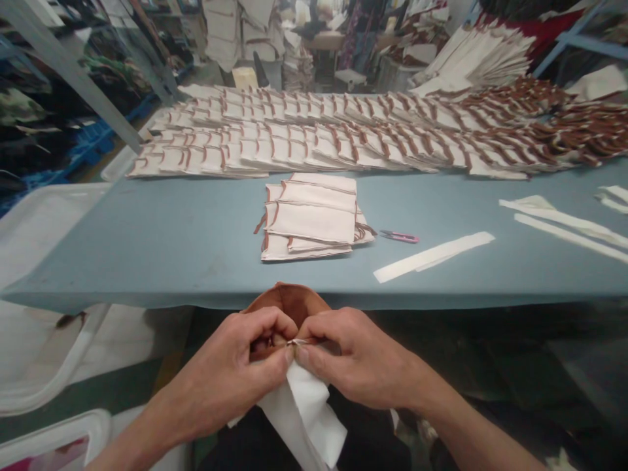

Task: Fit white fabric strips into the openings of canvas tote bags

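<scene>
Both hands meet at the table's near edge, pinching one fabric piece between thumbs and fingers. My left hand [240, 356] is closed on its edge, and my right hand [343, 353] grips the same edge from the other side, fingertips nearly touching. Brown fabric [294, 301] arches up behind the fingers, against the table edge. White fabric [314, 412] hangs down below the thumbs in loose folds. How the brown and white parts join is hidden by the fingers. Just ahead lies a small stack of cream fabric pieces [314, 219] with brown edging.
Pink-handled thread snips [400, 237] lie right of the stack, near white strips [436, 255] on the blue-grey table [196, 261]. Long overlapping rows of brown-edged cream pieces [294, 140] cover the table's far side. White plastic bins [49, 209] stand at the left.
</scene>
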`<state>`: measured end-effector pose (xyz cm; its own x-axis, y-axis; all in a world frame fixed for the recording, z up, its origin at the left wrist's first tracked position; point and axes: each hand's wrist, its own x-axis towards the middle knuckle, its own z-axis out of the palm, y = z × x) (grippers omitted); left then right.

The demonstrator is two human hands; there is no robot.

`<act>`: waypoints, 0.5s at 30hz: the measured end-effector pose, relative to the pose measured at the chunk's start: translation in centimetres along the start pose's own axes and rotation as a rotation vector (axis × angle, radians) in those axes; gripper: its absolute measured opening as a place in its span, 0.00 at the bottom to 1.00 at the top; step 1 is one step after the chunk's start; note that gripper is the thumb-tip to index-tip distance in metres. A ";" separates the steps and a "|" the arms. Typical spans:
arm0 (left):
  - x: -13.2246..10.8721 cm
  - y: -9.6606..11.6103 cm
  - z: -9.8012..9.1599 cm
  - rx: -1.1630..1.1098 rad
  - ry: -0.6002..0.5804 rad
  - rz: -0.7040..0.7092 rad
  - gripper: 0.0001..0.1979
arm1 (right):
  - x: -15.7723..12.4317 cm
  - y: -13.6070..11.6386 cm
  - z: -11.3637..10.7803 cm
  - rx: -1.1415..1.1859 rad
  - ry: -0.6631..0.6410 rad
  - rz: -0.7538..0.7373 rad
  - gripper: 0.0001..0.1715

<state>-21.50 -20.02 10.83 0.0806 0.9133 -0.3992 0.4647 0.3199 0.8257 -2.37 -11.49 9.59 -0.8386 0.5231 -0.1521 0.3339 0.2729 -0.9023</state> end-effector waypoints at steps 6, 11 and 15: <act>-0.2 -0.7 0.0 0.082 0.067 0.121 0.10 | 0.7 -0.3 -0.3 -0.039 -0.019 0.029 0.11; -0.6 -1.3 0.7 0.221 0.247 0.352 0.08 | 1.0 -0.4 0.0 -0.006 -0.017 0.056 0.08; -1.0 -1.6 0.9 0.308 0.324 0.502 0.09 | 0.9 -0.6 0.1 0.039 -0.025 0.047 0.07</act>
<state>-21.54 -21.62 9.55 0.1059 0.9774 0.1831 0.6741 -0.2059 0.7094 -3.41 -11.25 9.89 -0.8331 0.5140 -0.2044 0.3563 0.2161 -0.9090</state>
